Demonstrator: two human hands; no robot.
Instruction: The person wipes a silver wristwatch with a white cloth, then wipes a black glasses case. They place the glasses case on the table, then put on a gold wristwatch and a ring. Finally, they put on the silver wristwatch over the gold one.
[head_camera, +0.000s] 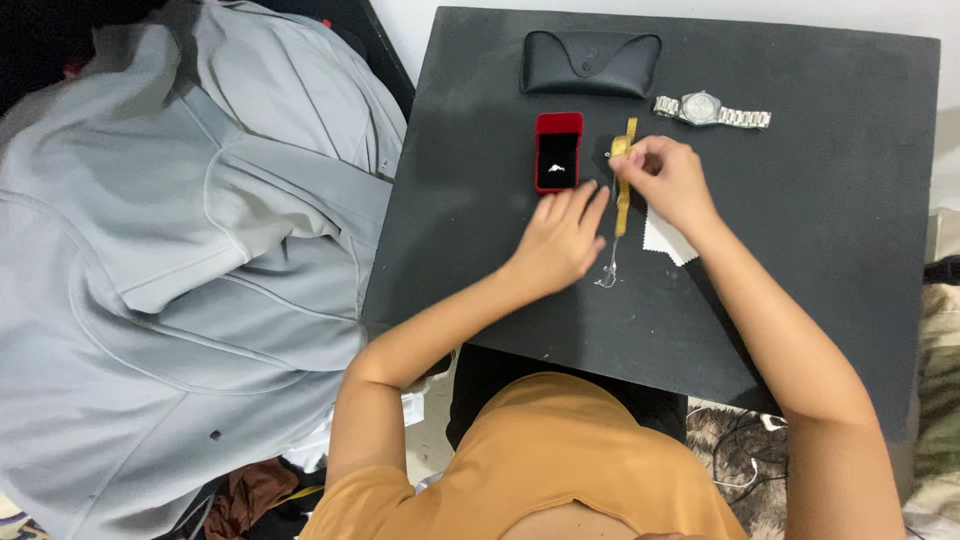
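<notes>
Here right hand (668, 180) fingers pinch gold watch (623, 178) — left hand (560, 240) flat (fingers open).

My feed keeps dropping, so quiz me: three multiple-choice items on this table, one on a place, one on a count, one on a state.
1. Where does the black glasses case lie?
A. at the far edge of the table, beyond the ring box
B. on the grey garment
C. under the right hand

2. How many watches are on the table?
A. one
B. two
C. four

3. What state is the red ring box in?
A. shut
B. open, with a ring inside
C. open and empty

Answers:
1. A, it sits above the box near the far edge.
2. B, the silver watch lies flat, and the right hand pinches the gold watch.
3. B, a ring shows against the dark lining.
</notes>
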